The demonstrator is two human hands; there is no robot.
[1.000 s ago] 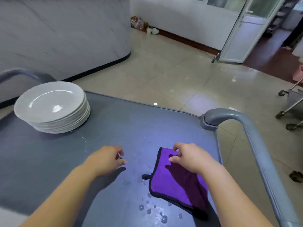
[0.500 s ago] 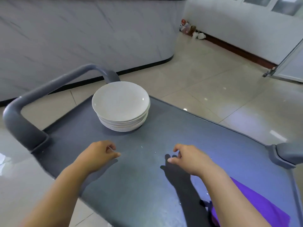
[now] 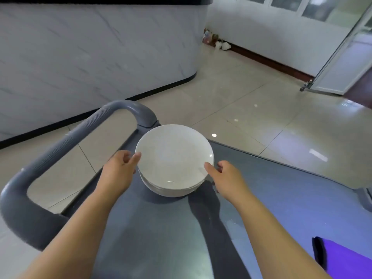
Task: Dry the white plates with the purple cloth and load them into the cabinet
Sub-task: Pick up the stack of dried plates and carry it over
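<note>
On the far left we've got the grey cart handle (image 3: 66, 141) curving up off the cart top's (image 3: 161, 228) left edge, with open tiled floor (image 3: 251, 101) showing through its loop. Our left hand (image 3: 118, 170) sits at the left rim of the stack of white plates (image 3: 174, 160), fingers half curled, thumb tip touching the top plate's edge, not yet closed on it. The stack stands near the cart's far left corner, close to the far edge. Our right hand (image 3: 225, 178) meets the right rim, thumb on the top plate, fingers loose and open. Right of it, bare grey surface runs wide. At the near right corner lies the purple cloth (image 3: 342, 258), well apart from the plates, partly cut off by the frame.
</note>
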